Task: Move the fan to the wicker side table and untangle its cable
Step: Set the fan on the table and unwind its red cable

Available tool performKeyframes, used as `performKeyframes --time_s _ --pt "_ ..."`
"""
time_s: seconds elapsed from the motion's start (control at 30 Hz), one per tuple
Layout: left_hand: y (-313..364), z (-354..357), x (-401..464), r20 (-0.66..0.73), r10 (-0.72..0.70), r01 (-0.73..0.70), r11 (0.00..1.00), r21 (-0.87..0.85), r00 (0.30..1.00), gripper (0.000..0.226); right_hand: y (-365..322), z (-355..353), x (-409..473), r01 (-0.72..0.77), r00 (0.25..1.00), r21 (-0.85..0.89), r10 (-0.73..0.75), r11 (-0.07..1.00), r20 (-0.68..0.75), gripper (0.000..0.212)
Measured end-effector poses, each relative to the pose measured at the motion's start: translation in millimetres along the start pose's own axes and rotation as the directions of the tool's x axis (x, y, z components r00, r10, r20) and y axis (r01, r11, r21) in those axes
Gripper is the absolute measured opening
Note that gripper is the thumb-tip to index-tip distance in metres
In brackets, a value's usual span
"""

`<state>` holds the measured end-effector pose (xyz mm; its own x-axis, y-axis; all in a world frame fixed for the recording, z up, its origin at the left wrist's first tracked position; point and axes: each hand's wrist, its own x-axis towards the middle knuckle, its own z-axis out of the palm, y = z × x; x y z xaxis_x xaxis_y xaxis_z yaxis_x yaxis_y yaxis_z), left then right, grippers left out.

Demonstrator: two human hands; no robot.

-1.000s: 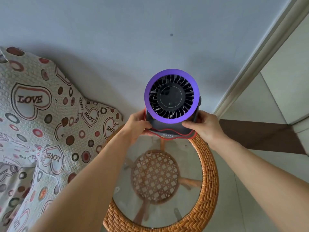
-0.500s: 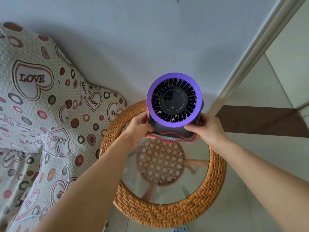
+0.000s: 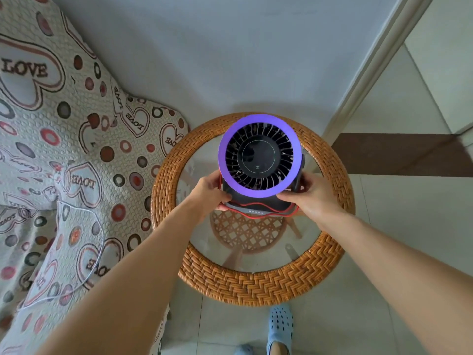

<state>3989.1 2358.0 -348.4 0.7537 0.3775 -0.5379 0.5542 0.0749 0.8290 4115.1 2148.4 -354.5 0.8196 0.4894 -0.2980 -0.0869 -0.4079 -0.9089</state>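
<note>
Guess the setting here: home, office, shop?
Most likely a home living room: a sofa under a heart-print "LOVE" cover, a wicker side table with a glass top beside it, tiled floor and a slipper.

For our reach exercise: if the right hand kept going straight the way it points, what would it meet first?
The right hand already grips the fan; it points forward-left, so the fan's dark base comes first.

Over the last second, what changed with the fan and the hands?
The fan was carried from the wicker table's far rim to over its glass top; the whole table and a blue slipper have come into view. Unchanged: left hand and right hand grip the base on both sides, red cable wrapped around it. Whether it touches the glass is unclear.
</note>
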Motion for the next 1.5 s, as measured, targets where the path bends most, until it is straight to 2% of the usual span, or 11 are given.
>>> performKeyframes --time_s 0.33,0.5,0.6,0.7,0.77,0.87,0.97,1.1,1.2,1.33,1.5 --pt "-28 -1 -3 -0.098 0.129 -0.103 0.967 0.234 0.987 0.051 25 22 -16 0.002 0.998 -0.012 -0.003 1.0 -0.055 0.032" --pt "-33 -1 -10 -0.1 0.243 -0.194 0.916 0.351 0.965 0.045 34 31 -30 0.018 0.998 -0.018 -0.019 1.0 -0.063 0.05" --pt "-42 3 -11 -0.134 0.266 -0.198 0.903 0.381 0.955 0.028 35 37 -34 0.026 0.995 -0.076 -0.033 0.997 -0.094 0.042" --pt "-53 7 -12 -0.146 0.228 -0.154 0.905 0.396 0.963 0.018 39 39 -35 0.012 0.993 -0.151 -0.029 0.989 -0.114 0.024" --pt "-56 9 -13 -0.154 0.203 -0.129 0.912 0.39 0.967 0.014 42 40 -38 0.016 0.992 -0.157 -0.035 0.988 -0.121 0.021" --pt "-62 13 -17 -0.22 0.2 -0.122 0.939 0.321 0.955 0.018 41 41 -40 0.021 0.992 -0.16 -0.04 0.987 -0.116 0.02" --pt "-70 19 -33 -0.282 0.227 -0.172 0.963 0.209 0.932 0.034 41 38 -44 0.051 0.996 -0.165 -0.063 0.985 -0.066 0.026" --pt "-86 40 -60 -0.327 0.187 -0.229 0.969 -0.095 0.926 0.049 44 28 -51 0.097 0.993 -0.096 -0.09 0.991 0.078 0.051" --pt "-98 65 -80 -0.357 0.107 -0.223 0.927 -0.302 0.928 0.057 45 24 -51 0.151 0.983 -0.178 -0.129 0.972 0.127 0.052" --pt "-101 98 -96 -0.314 0.066 -0.225 0.836 -0.501 0.947 0.066 47 20 -47 0.212 0.97 -0.241 -0.174 0.947 0.169 0.051" --pt "-93 107 -106 -0.359 0.008 -0.247 0.741 -0.624 0.933 0.049 54 18 -42 0.23 0.968 -0.268 -0.193 0.935 0.158 0.053"
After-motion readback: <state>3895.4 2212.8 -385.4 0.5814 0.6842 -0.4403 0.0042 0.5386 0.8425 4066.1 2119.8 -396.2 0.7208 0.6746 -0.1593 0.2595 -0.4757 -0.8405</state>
